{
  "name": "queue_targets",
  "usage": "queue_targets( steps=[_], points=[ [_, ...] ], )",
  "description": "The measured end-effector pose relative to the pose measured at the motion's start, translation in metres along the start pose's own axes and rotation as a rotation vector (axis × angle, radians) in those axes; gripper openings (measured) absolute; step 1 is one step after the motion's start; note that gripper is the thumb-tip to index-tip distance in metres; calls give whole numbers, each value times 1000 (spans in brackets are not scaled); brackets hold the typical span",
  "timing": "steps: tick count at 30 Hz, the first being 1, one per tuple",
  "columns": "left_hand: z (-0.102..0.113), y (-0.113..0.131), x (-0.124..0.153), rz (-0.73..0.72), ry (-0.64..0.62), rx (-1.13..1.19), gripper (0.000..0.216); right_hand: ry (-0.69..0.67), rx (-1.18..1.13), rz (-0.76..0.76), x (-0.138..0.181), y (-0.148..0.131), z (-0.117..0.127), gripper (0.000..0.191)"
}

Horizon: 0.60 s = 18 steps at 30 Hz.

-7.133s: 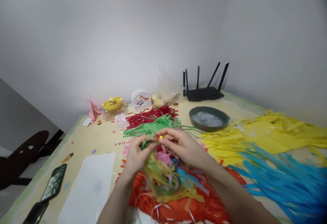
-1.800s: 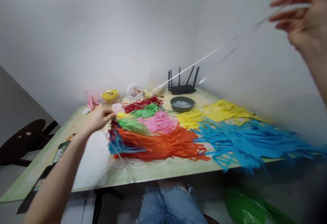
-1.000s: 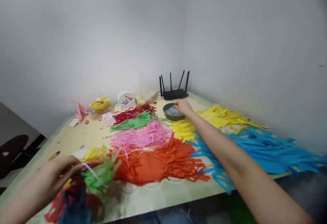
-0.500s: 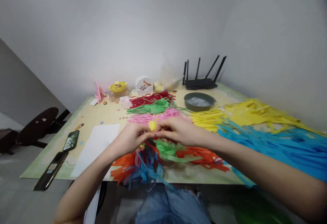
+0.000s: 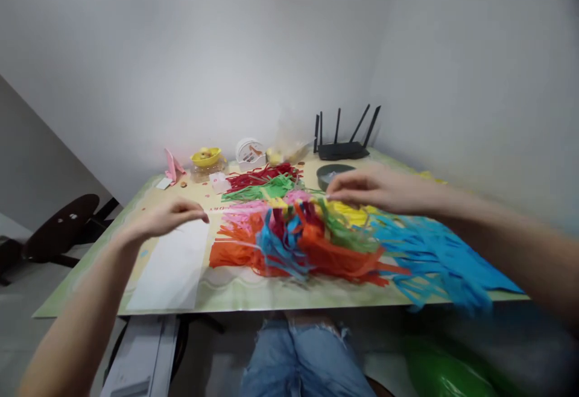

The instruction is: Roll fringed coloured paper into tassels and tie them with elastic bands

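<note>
A bundle of mixed paper fringe point(image 5: 312, 237) in orange, blue, green, red and yellow lies on the table point(image 5: 271, 294) near its front edge. My left hand point(image 5: 163, 219) hovers to the left of it, above a white sheet point(image 5: 174, 261), with fingertips pinched together. My right hand point(image 5: 366, 189) is raised behind and to the right of the bundle, also pinched. Whatever thin thing the fingers hold is too faint to make out.
Piles of cut strips lie behind: red point(image 5: 262, 175), green point(image 5: 265, 189), pink point(image 5: 242, 209), and blue fringe point(image 5: 434, 252) at the right. A dark bowl point(image 5: 328, 172), a router point(image 5: 344, 149), a yellow bowl point(image 5: 205, 157) and a round white box point(image 5: 250, 149) line the wall.
Half a second ago both hands were pinched together over the bundle at the table edge. They have since pulled apart, left going left and right going right, and the bundle lies on the table.
</note>
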<state>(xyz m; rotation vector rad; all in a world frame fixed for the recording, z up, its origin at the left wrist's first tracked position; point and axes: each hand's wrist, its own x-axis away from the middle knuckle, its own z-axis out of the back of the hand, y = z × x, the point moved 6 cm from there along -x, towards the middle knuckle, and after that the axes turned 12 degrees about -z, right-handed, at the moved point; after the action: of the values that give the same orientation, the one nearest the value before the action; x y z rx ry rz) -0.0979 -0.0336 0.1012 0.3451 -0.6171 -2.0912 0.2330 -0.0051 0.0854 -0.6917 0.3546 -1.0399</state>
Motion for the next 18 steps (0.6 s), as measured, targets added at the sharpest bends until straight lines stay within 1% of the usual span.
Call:
queue_targets(
  steps=[1,2,3,5,6,7,9,12,13,14,15,16,17,18],
  points=[
    [3,-1,0,5,35,-11,38,46,-28,3,1,0,6,42],
    [3,-2,0,11,35,-10,39,64,-38,-4,3,1,11,43],
    [-1,-2,1,15,-6,3,39,51,-26,-22,4,3,12,44],
    [-11,-4,4,20,-103,39,40,-19,27,-74,5,7,9,46],
    [-11,-5,5,23,-103,50,39,-43,38,-94,5,9,8,46],
    [-8,-8,6,32,-73,56,39,-48,21,-105,5,11,7,47],
    [4,-18,6,72,11,80,38,-30,-68,-104,4,13,7,47],
    [21,-34,5,126,59,141,37,-12,-250,-109,-1,18,8,40],
    [24,-37,5,139,99,151,37,-12,-312,-113,-3,20,8,37],
    [24,-37,6,149,167,153,37,-11,-374,-115,-3,22,6,33],
    [19,-35,9,156,246,155,37,-6,-438,-118,-3,24,2,31],
    [9,-30,14,156,314,167,38,-9,-493,-126,-1,26,-4,30],
    [-7,-22,19,146,358,191,38,-37,-531,-145,1,28,-14,31],
    [-29,-13,24,131,322,237,40,-107,-548,-171,5,29,-28,32]
  ],
)
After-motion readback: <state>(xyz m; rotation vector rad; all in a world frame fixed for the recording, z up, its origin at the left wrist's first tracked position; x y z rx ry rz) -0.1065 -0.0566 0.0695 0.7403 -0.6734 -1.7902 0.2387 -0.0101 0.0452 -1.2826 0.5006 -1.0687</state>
